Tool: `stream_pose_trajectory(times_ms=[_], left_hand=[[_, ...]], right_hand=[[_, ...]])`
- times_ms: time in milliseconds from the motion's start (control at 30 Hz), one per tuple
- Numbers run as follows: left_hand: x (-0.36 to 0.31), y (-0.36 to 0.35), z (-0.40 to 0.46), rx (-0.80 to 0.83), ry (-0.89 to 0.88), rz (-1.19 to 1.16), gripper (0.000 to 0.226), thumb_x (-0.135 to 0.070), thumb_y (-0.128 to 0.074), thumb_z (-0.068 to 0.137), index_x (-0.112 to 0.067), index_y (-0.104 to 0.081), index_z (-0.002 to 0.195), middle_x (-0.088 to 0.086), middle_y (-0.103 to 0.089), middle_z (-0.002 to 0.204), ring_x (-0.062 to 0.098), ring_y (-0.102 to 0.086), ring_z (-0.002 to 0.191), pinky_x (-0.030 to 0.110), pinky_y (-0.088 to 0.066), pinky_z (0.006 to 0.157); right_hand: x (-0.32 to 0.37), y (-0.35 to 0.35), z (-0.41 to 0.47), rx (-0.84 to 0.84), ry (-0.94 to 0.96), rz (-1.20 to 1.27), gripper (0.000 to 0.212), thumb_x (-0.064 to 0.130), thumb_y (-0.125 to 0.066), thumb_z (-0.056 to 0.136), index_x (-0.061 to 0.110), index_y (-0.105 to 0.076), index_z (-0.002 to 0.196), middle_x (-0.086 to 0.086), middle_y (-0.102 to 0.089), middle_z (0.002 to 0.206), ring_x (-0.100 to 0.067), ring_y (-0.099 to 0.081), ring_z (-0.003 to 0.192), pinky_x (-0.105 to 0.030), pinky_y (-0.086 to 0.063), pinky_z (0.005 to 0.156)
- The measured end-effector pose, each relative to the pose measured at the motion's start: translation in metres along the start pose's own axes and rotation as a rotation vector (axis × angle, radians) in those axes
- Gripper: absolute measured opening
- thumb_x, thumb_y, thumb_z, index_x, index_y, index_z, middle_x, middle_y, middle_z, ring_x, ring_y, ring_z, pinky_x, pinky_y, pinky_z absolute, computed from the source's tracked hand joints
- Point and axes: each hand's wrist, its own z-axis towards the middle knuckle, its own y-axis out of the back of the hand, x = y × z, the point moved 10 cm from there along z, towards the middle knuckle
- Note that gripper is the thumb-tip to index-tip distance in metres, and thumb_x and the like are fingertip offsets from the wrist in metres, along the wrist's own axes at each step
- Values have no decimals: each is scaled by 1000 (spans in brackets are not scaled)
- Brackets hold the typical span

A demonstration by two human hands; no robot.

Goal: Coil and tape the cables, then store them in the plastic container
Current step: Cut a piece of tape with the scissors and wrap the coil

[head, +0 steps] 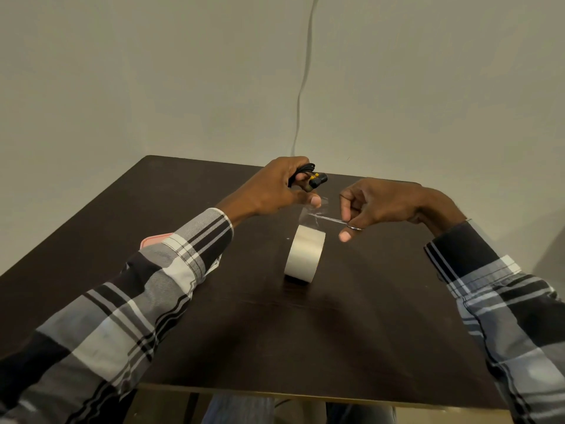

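glossy tape roll upright on edge mid dark table | just past the roll, right hand pinches thin metal scissors at the clear strip | left hand pinches strip end, fingers curled round coiled black cable | pink-rimmed container left of roll, mostly behind plaid sleeve

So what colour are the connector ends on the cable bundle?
Yellow and black on the coiled cable, held in the left hand; head view.

Long plaid sleeves on both arms, black, grey and white checks crossed by thin dark stripes, buttoned cuffs ending just behind each bare grip; blue trousers visible far below them.
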Motion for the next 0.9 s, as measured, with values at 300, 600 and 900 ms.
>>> stream_pose_trajectory(times_ms=[300,600,900], left_hand=[[16,18,-3,-85,63,-85,42,-31,-82,77,-9,-46,79,12,-63,82,32,-66,84,46,-53,82],[44,-24,-40,-101,271,-206,61,-36,-92,60,-20,-53,105,-1,-64,119,15,-65,111,37,-54,98],[66,-27,-56,-200,392,46,67,-35,-91,61,-14,-50,109,-3,-58,116,16,-62,100,35,-52,81]], right_hand=[[-16,-6,-8,16,-13,45,47,50,-91,58,16,-67,79,-10,-57,75,-23,-45,70,-34,-37,61],[-20,-11,-7,-6,-32,70,51,47,-89,67,14,-70,100,-1,-65,81,-10,-57,71,-28,-46,60],[-25,1,-19,-14,-94,-27,44,46,-82,68,13,-73,97,-11,-71,87,-10,-56,71,-24,-44,58]])
